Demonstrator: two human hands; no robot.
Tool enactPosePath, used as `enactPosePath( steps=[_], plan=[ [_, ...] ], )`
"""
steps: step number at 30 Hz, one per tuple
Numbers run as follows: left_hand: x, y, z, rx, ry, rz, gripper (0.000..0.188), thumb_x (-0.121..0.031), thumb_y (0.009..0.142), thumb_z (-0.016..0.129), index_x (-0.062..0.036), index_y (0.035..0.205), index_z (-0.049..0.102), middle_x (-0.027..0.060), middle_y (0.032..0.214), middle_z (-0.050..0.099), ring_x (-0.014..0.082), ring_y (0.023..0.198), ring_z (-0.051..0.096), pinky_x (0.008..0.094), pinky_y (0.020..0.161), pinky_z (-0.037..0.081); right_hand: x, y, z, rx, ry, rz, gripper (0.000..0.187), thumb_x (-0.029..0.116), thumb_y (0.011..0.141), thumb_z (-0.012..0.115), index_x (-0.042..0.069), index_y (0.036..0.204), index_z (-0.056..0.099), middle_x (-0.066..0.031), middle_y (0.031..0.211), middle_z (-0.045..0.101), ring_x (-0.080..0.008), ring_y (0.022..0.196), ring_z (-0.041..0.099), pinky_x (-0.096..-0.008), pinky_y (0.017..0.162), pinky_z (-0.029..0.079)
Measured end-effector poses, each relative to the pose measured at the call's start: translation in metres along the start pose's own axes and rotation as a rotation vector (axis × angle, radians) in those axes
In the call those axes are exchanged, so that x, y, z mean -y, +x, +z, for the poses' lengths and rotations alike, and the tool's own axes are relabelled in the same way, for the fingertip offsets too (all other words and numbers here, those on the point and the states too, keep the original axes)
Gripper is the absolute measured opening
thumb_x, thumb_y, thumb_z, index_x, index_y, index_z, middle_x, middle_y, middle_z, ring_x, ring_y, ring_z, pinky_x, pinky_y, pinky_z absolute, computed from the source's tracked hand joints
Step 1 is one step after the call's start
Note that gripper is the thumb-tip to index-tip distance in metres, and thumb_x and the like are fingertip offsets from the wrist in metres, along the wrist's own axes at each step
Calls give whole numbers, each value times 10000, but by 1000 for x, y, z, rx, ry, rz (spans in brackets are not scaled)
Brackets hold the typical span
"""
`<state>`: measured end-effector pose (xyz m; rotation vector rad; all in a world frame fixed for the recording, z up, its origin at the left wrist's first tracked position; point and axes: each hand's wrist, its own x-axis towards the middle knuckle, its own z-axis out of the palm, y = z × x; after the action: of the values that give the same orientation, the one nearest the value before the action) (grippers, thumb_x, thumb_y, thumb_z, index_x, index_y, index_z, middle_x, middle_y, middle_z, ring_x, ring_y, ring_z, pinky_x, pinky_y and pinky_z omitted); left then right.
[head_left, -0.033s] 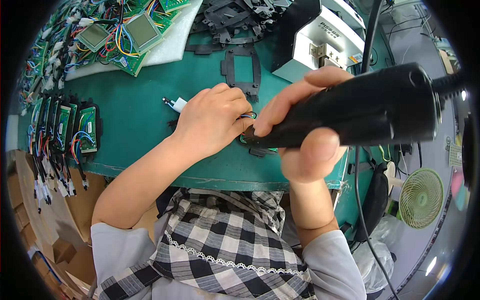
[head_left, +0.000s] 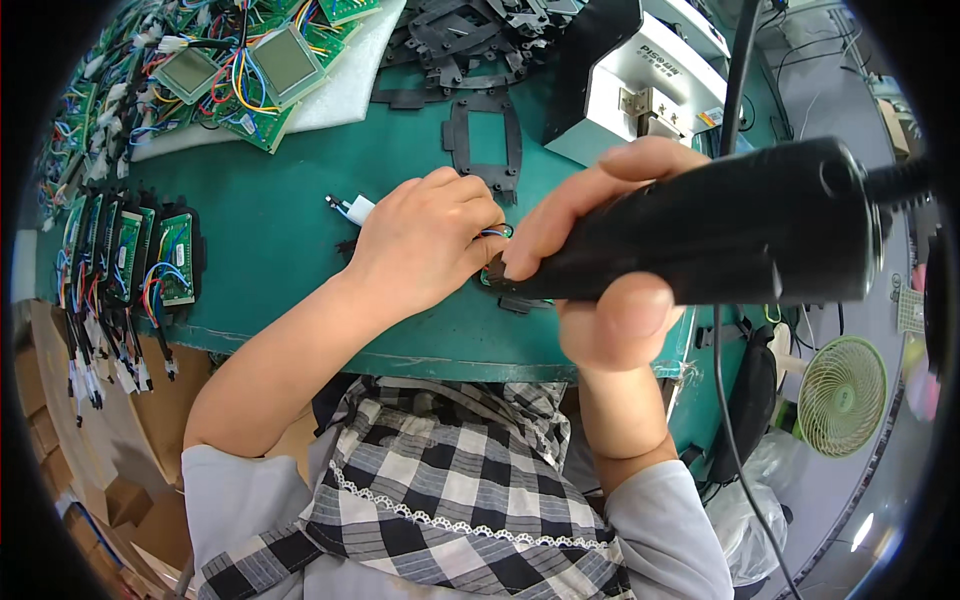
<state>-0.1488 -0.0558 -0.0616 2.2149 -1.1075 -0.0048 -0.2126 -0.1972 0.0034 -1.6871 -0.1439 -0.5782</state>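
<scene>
My right hand is wrapped round a black corded electric screwdriver. The tool lies at a slant, its cable end up at the right and its narrow front by my left fingertips. My left hand is closed, thumb and fingers pressed together at a green circuit board with thin wires. Most of that board is hidden under both hands and the tool, as is the tip. A black plastic piece shows below it. A white wire connector sticks out left of my left hand.
A black plastic frame lies beyond my hands, below a pile of similar frames. Boards with screens rest on white foam at far left. Several wired boards stand at the left edge. A silver-and-black box stands far right.
The screwdriver's cable end has dipped slightly and my right thumb has shifted down with it. My left hand stays in place.
</scene>
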Motion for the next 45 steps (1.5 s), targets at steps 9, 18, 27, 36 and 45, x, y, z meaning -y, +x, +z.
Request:
enactPosePath(
  steps=[9,18,27,36,45],
  plan=[
    [-4,-1,4,-5,-30,-66,133,-188,732,707,-80,792,658,14,839,591,214,870,575,360,752,492,-6,-2,5,-13,131,-6,734,571,887,510,-39,1244,314,-134,671,570,-196,461,538,-299,448,471],
    [-16,-11,2,157,-9,166,611,-356,630,795,-77,1136,597,70,1116,565,253,1066,544,377,911,444,-1,25,-73,-333,621,77,577,558,923,456,43,1180,505,-104,723,529,-190,565,490,-338,515,411],
    [16,-77,-165,-488,565,-415,418,-163,681,762,-76,1072,644,99,997,642,274,948,592,378,842,467,-24,19,-103,-472,528,124,513,515,928,480,41,1119,528,-86,710,495,-168,567,455,-303,534,372],
    [54,-152,-159,-171,1108,-672,538,-425,797,676,-108,1208,532,38,1268,514,238,1233,432,497,1116,182,-30,28,-85,-567,507,144,525,538,909,512,52,1109,512,-94,679,513,-186,542,470,-332,532,402],
    [51,54,-110,-107,876,196,213,-86,811,547,-101,1010,621,45,1094,617,212,1082,561,383,964,409,-36,21,-81,-548,564,141,499,508,937,466,60,1156,484,-87,676,512,-199,528,497,-355,520,433]
  ],
)
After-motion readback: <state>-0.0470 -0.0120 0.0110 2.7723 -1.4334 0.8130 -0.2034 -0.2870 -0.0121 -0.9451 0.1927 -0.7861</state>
